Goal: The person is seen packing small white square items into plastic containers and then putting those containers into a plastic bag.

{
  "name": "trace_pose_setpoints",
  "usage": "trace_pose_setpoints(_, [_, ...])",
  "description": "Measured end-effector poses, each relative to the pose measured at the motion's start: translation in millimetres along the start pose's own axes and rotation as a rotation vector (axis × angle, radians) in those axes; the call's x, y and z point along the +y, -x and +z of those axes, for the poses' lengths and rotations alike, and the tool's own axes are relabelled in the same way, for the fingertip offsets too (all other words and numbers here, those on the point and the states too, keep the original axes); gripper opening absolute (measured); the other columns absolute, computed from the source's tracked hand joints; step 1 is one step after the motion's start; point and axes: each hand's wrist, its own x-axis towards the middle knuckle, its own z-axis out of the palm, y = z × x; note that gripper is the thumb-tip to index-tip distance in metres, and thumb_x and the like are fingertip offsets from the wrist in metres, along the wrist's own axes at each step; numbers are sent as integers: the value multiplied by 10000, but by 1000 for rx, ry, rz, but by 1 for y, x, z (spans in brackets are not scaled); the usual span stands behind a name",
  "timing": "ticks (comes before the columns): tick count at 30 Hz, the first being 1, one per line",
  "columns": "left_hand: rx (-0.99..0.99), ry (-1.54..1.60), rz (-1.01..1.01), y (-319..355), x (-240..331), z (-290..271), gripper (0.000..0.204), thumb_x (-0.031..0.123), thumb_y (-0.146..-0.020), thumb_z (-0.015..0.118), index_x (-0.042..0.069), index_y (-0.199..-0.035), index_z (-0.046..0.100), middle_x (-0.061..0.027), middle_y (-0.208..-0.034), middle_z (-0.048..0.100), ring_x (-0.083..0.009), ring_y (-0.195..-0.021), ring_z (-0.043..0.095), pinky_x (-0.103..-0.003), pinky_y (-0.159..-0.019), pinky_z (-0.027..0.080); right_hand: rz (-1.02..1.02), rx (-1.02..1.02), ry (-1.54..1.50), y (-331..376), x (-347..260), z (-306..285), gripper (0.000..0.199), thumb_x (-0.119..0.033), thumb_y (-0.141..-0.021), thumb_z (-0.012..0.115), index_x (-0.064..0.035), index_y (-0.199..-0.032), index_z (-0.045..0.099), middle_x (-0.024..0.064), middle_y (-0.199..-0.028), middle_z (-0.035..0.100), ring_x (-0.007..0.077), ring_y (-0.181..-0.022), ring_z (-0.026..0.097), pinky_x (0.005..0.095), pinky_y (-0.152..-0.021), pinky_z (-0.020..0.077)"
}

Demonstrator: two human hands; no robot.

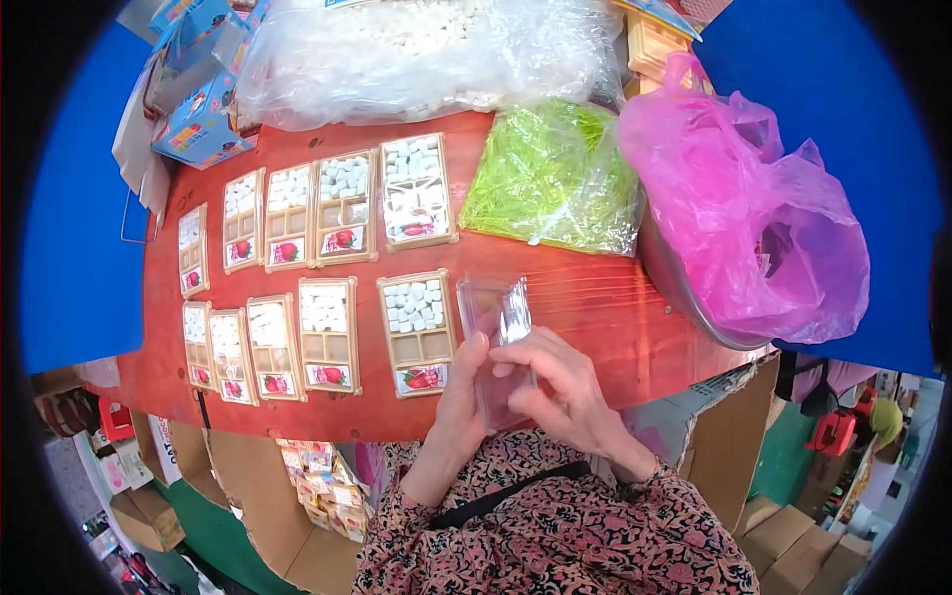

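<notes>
Close to the table's front edge, my left hand (458, 392) is closed on the left side of a clear plastic cover or stack of covers (486, 309); how many is hard to tell. With curled fingers, my right hand (565, 382) grips its right side, where the plastic shines. Just left of it lies a beige compartment tray (416, 347), with white pieces in its far part and a strawberry picture at its near end. Several similar trays (328, 322) stand in two rows further left, some under shiny clear plastic.
A big clear bag of white pieces (416, 59) lies at the back. Right of it are a bag of thin green sticks (555, 178) and a basin with a pink plastic bag (744, 208). Blue boxes (203, 119) stand back left; cardboard boxes (288, 526) sit below the red table (595, 307).
</notes>
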Motion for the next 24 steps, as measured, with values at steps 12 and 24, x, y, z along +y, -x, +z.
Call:
trace_pose_setpoints(12, [-184, 267, -147, -30, -10, 11, 574, 503, -920, 465, 39, -1258, 456, -153, -1107, 599, -222, -1013, 590, -363, -881, 482, -391, -3, 846, 33, 10, -9, 385, 12, -760, 598, 90, -1133, 545, 233, -1226, 528, 371, -1144, 532, 440, -937, 460])
trace_pose_setpoints(24, [119, -922, 433, 35, 16, 1, 452, 63, -867, 582, -53, -1273, 421, -156, -1259, 509, -243, -1149, 506, -343, -969, 399, -186, -42, 1143, 49, 27, -41, 348, 48, -756, 554, 90, -1102, 561, 244, -1229, 529, 397, -1160, 514, 448, -948, 449])
